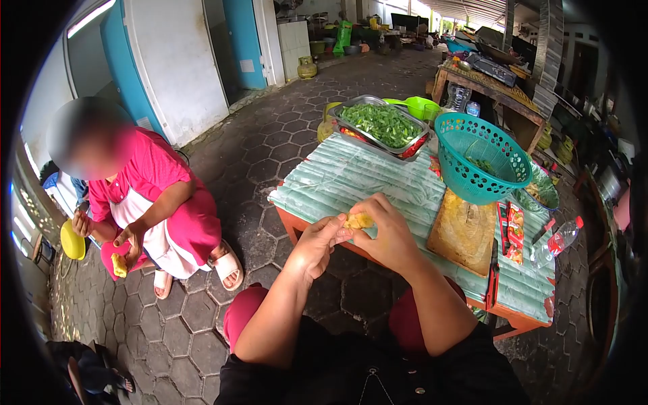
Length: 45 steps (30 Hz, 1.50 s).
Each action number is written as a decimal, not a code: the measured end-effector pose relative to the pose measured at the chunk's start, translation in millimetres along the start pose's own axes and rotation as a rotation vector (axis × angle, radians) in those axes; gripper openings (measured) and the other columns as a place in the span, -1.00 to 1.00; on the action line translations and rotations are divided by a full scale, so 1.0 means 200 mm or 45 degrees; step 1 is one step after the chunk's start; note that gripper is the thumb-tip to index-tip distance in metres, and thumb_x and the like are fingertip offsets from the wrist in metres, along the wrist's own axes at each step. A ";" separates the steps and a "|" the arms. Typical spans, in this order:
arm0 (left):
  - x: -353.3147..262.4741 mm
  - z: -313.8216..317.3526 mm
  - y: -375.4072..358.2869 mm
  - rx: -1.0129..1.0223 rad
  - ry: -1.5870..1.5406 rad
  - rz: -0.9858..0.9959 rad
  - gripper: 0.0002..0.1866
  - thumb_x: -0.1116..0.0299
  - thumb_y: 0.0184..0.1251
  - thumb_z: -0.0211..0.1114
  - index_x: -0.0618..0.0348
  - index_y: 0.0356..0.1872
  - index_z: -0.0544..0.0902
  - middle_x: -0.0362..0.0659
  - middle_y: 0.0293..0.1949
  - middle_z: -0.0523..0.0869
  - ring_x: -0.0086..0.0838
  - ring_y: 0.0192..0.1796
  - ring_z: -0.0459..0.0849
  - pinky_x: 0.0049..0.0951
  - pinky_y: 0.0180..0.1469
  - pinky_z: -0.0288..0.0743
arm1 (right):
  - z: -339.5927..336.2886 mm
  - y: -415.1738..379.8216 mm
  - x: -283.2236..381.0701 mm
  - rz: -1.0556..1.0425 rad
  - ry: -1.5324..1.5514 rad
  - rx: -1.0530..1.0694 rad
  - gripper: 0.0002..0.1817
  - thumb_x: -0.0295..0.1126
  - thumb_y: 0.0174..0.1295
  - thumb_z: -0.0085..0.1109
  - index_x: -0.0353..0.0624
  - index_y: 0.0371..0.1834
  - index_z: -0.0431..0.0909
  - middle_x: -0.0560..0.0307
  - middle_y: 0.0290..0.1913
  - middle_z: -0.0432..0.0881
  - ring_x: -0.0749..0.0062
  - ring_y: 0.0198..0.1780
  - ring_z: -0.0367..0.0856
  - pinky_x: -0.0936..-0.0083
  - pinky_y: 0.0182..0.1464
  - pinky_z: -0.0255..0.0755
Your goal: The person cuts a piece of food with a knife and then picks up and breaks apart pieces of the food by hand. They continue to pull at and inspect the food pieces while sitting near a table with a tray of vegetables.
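In front of me, close to the table's near edge, my left hand (316,244) and my right hand (388,235) meet around a small, lumpy, golden-yellow piece of food (358,221). The fingers of both hands are closed on it in a pinch; it looks like a fried snack, though its exact kind does not show. Beyond the hands lies the table (324,182) with its green leaf-patterned cover. To the right of my right hand rests a worn wooden cutting board (462,233).
A metal tray of chopped greens (381,125) and a teal colander (482,162) stand at the table's far side. Red packets (514,233), a knife (543,231) and a plastic bottle (560,241) lie right. At left sits a person in pink (158,162), holding yellow food (119,265).
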<state>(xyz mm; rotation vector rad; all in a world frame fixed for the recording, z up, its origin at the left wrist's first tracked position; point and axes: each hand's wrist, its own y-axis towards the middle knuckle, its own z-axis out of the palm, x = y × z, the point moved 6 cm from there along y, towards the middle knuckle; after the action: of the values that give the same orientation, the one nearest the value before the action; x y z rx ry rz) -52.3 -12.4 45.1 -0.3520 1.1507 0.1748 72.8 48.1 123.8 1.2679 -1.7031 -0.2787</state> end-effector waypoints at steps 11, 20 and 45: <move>0.00 -0.01 0.02 0.100 -0.338 0.029 -0.64 0.22 0.29 0.32 0.22 -0.02 0.52 -0.21 -0.19 0.66 -0.53 -0.18 0.66 -0.64 -0.18 0.39 | -0.01 -0.01 0.01 0.036 -0.031 -0.002 -0.53 -0.51 -0.03 0.26 -0.13 0.03 0.45 0.05 -0.05 0.48 0.09 -0.02 0.52 0.33 -0.03 0.45; -0.02 -0.03 0.05 0.093 -0.478 0.249 -0.68 0.43 0.31 0.25 0.33 0.01 0.46 -0.05 -0.13 0.63 -0.43 -0.17 0.66 -0.44 0.02 0.50 | 0.01 -0.01 -0.04 0.216 0.030 0.027 -0.46 -0.44 -0.07 0.34 -0.14 0.07 0.44 0.06 -0.10 0.52 0.25 -0.29 0.55 0.40 -0.21 0.49; -0.06 0.03 0.02 0.142 -0.283 0.445 -0.64 0.58 0.31 0.19 0.30 0.12 0.40 -0.11 -0.04 0.57 -0.47 0.07 0.52 -0.51 0.17 0.38 | 0.02 -0.02 -0.13 0.366 0.361 -0.037 -0.55 -0.54 0.00 0.28 -0.23 0.02 0.45 0.07 -0.02 0.59 0.43 -0.27 0.63 0.55 -0.23 0.53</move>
<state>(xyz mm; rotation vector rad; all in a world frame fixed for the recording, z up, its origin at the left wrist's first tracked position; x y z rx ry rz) -52.8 -5.6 57.1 -0.0282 0.9896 0.4433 72.6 66.9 103.9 0.9733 -1.6018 0.0458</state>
